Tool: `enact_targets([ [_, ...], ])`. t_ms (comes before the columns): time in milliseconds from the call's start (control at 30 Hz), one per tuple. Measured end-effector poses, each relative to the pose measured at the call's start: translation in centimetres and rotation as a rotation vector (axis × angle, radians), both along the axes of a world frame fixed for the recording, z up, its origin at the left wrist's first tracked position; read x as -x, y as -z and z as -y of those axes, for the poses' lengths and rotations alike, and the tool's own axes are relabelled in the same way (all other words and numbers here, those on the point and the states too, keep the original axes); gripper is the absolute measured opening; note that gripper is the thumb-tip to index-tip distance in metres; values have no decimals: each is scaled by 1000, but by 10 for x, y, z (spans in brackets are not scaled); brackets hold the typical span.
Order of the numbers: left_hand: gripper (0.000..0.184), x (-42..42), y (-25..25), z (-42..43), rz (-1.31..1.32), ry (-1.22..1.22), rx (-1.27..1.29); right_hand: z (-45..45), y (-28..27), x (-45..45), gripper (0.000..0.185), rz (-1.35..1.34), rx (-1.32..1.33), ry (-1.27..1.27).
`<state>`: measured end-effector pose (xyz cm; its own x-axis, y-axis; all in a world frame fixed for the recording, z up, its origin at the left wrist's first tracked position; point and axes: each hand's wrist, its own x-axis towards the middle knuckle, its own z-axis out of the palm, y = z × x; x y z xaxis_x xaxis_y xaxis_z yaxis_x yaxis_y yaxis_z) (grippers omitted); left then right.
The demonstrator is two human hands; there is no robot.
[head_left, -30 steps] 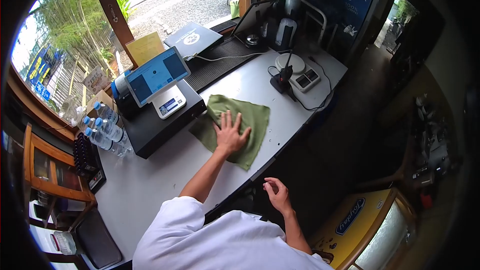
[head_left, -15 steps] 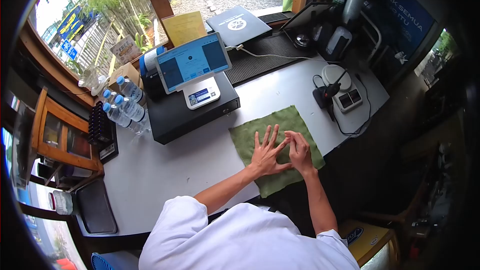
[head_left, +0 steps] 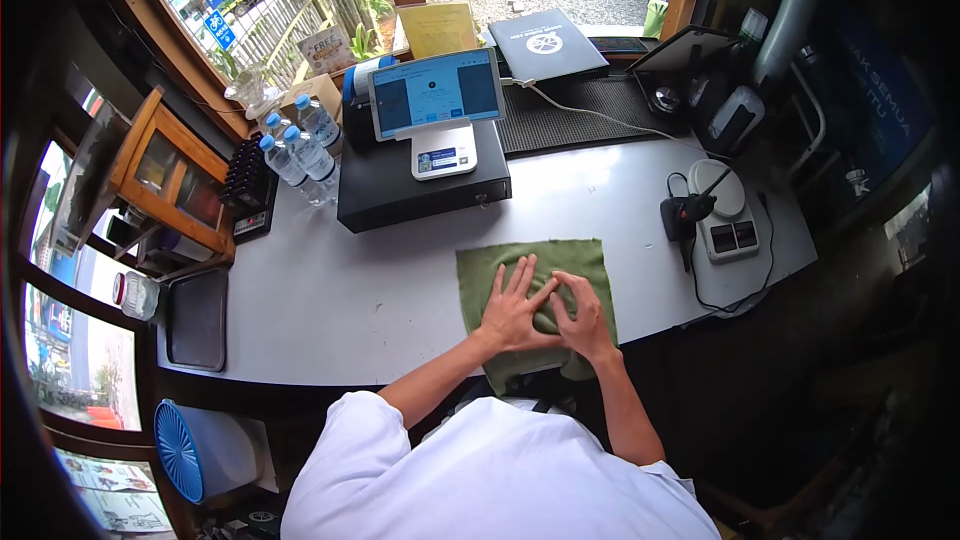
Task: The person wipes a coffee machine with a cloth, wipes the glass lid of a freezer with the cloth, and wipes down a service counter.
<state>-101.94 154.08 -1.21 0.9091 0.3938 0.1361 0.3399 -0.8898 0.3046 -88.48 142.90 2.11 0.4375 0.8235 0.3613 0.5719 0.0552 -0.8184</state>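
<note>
- Far to the left of the black box [head_left: 400, 205], a dark tray [head_left: 197, 325] lies at the end of the white counter [head_left: 320, 300], and a see-through jar [head_left: 140, 295] with a red lid is just beside that tray.
- Nearer the black box, on its left, are a wooden-framed cabinet [head_left: 178, 180] and a black rack [head_left: 248, 180].
- Just left of the black box, four water bottles [head_left: 300, 155] with blue caps stand in a close group.
- On top of the black box, a tablet [head_left: 435, 95] with a lit screen sits on a white stand [head_left: 443, 152].
- In front of the black box and to its right, the green cloth [head_left: 570, 255] is spread on the counter, its lower part reaching the near edge.
- On that cloth, the left hand [head_left: 512, 322] lies palm down, fingers wide apart.
- Farther right of the black box, the right hand [head_left: 585, 320] is over the cloth beside the left, its fingers bent and drawn inward; whether it grips any fabric I cannot tell.
- Behind the black box, to its right, a dark folder [head_left: 548, 45] lies near a black mat [head_left: 580, 112].
- Well to the right of the black box, a handheld radio [head_left: 685, 212] stands just beside a scale [head_left: 725, 210].
</note>
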Motion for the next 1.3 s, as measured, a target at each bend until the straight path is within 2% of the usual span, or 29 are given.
enact_targets([
  [133, 113, -44, -2, -27, -59, -211, -86, 11, -14, -13, 37, 33, -15, 29],
  [167, 114, -52, 2, -13, -74, -180, -104, 12, -21, -13, 37, -155, -18, 11],
  [233, 118, -59, 12, 22, -110, -113, -144, 3, 0, -31, 38, -74, 3, 35],
  [267, 118, -56, 14, 36, -94, -97, -88, 1, 12, -40, 38, -32, 16, 50],
  [300, 118, -50, 5, 54, -77, -82, -31, 4, 10, -45, 40, -42, 183, 72],
  [333, 118, -46, -1, 62, -60, -65, 22, 6, 16, -48, 40, 54, 192, 66],
  [400, 112, -30, 0, 53, -100, -115, -19, 16, 35, -49, 40, 248, 212, 50],
  [433, 112, -22, 6, 39, -122, -152, -42, 22, 27, -44, 39, 257, 199, -6],
  [567, 105, -19, 0, -5, -149, -405, -34, 37, -9, -30, 33, 29, 47, -151],
  [667, 104, -54, 5, -3, -206, -347, -124, 37, -13, -31, 28, -172, -41, -190],
  [700, 102, -65, 11, 8, -204, -201, -146, 39, -28, -25, 23, -372, -58, -139],
  [733, 101, -76, 20, 17, -200, -53, -172, 40, -28, -28, 22, -278, -91, -123],
  [767, 103, -83, 57, 14, -23, 28, -522, 43, -26, -32, 21, -184, -129, -102],
  [800, 104, -84, 48, 11, -78, -12, -377, 46, -24, -35, 20, -93, -168, -77],
  [833, 105, -84, 28, 2, -134, -49, -231, 53, -24, -31, 17, -489, -88, -81],
  [867, 105, -84, 8, -5, -189, -83, -83, 61, -22, -32, 17, -497, -104, -79],
  [900, 107, -84, -6, -7, -186, -247, -44, 70, -20, -34, 17, -505, -118, -75],
  [933, 111, -82, 2, -14, -136, -361, -76, 79, -20, -35, 17, -511, -134, -70],
  [1000, 112, -83, 4, -1, -199, -373, -111, 99, -17, -33, 17, -591, -103, -81],
  [1067, 111, -78, 6, 24, -216, -181, -157, 114, -11, -28, 17, -701, -91, -85],
  [1100, 111, -77, 7, 33, -226, -82, -175, 119, -5, -27, 18, -668, -86, -80],
  [1200, 111, -80, 6, 11, -129, -156, -106, 136, 1, -19, 18, -730, 9, -73],
  [1300, 93, -94, 19, 2, -131, -389, -63, 156, 18, -12, 19, -789, 27, -131],
])
